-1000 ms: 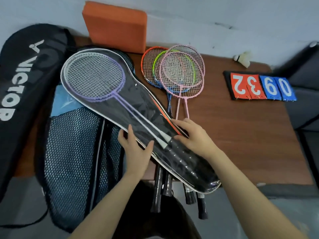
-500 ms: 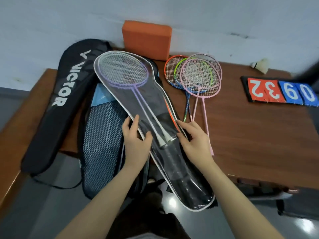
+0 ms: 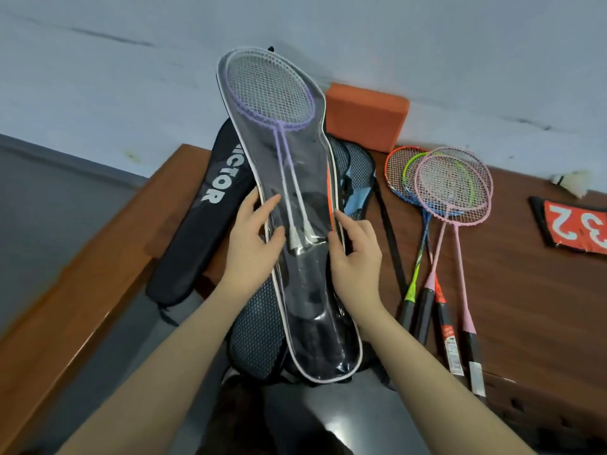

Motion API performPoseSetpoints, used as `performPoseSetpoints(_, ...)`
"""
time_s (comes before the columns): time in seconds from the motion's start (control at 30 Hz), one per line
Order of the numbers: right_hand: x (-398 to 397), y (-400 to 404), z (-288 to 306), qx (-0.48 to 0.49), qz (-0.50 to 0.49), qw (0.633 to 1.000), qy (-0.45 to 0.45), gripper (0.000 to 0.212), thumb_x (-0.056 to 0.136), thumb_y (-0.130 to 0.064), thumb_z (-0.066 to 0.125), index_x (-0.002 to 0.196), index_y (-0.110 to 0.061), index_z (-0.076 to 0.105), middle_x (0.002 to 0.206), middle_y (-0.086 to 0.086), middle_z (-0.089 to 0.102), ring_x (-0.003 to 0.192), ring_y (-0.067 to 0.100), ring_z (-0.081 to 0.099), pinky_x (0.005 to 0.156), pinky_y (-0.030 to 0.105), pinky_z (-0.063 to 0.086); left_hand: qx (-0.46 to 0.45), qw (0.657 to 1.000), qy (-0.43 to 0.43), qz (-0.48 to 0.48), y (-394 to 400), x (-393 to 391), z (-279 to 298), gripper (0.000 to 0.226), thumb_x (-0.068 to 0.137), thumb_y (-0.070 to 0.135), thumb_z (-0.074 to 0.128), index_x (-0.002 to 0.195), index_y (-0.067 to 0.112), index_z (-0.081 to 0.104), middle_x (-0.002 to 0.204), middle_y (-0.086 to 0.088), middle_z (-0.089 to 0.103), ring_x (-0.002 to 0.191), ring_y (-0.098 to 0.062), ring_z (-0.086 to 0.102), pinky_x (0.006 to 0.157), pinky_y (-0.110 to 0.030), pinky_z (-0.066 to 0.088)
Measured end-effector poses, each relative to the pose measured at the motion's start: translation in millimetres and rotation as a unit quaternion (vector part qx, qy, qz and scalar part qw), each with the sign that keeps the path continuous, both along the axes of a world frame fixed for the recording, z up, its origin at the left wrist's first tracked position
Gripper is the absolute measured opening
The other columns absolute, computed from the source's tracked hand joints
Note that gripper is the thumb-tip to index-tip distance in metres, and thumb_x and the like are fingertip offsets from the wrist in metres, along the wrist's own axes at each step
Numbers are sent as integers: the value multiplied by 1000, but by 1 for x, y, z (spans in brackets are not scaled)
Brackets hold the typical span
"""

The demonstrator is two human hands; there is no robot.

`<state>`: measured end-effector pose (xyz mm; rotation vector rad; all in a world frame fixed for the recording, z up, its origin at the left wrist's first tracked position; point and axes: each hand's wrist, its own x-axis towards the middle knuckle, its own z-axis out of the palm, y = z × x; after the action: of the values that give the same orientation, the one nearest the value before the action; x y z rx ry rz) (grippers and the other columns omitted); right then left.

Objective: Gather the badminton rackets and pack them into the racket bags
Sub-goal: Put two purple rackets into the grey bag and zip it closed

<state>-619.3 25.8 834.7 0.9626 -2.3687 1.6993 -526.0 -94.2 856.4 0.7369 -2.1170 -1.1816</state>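
Observation:
A clear racket bag (image 3: 305,178) with white piping is tilted up off the table, and purple rackets (image 3: 269,90) show inside it. My left hand (image 3: 251,239) grips its left edge at the middle. On the opposite edge, my right hand (image 3: 356,254) pinches the seam. Beneath it lie mesh racket bags (image 3: 259,336). A black Victor bag (image 3: 200,221) rests to the left. Several loose rackets (image 3: 440,188), orange, green, blue and pink, lie on the wooden table (image 3: 532,290) to the right.
An orange foam block (image 3: 364,116) leans against the wall behind the bags. A shuttlecock (image 3: 573,182) and a red score flip card (image 3: 574,228) sit at the far right. The table's left edge (image 3: 88,257) drops to a grey floor.
Both hands have raised the clear bag from lying slanted on the table to a steeper, upright tilt. The loose rackets stayed put; the view shifted left.

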Motion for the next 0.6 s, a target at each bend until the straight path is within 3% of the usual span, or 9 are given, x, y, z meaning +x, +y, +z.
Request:
performPoseSetpoints(0.13, 13, -59, -5, 18, -1, 1000, -4, 35, 90, -4, 57, 125, -6, 58, 85, -14, 43, 78, -5, 46, 77, 4, 35, 21, 1000, -14, -5, -64, 12, -4, 51, 89, 7, 57, 135, 28, 45, 139, 18, 24, 129, 9, 18, 111, -31, 29)
performPoseSetpoints(0.23, 20, -106, -15, 34, -11, 999, -9, 35, 89, -5, 58, 124, -6, 58, 88, -12, 45, 81, -7, 46, 79, 4, 37, 36, 999, -33, -20, -115, 18, -16, 53, 88, 7, 58, 135, 28, 45, 149, 5, 27, 136, -15, 30, 105, -48, 37)
performPoseSetpoints(0.3, 28, -138, -19, 47, -23, 998, -25, 34, 89, -5, 58, 123, -7, 59, 89, -7, 48, 81, -7, 47, 78, 2, 35, 44, 997, -56, -34, -153, 21, -25, 54, 88, 6, 57, 136, 28, 44, 150, 0, 28, 130, -33, 39, 100, -54, 40)
performPoseSetpoints(0.33, 32, -153, -22, 51, -29, 998, -35, 34, 89, -5, 59, 123, -7, 59, 89, -7, 49, 80, -7, 48, 77, 1, 35, 47, 996, -63, -44, -171, 22, -31, 55, 88, 5, 56, 136, 29, 43, 151, 0, 28, 131, -32, 38, 101, -52, 40)
performPoseSetpoints(0.43, 43, -193, -32, 56, -55, 995, -64, 33, 88, -6, 59, 121, -8, 61, 85, -9, 48, 82, -10, 48, 75, 1, 34, 53, 993, -71, -82, -217, 23, -45, 56, 88, 0, 53, 137, 26, 42, 148, 5, 31, 136, -2, 22, 111, -38, 32)
performPoseSetpoints(0.6, 55, -229, -46, 90, -76, 988, -99, 36, 88, -10, 59, 124, -12, 59, 93, -9, 52, 85, -5, 49, 86, 16, 43, 42, 985, -95, -141, -263, 22, -69, 55, 89, -5, 50, 137, 19, 42, 138, 14, 32, 132, 6, 19, 110, -18, 21)
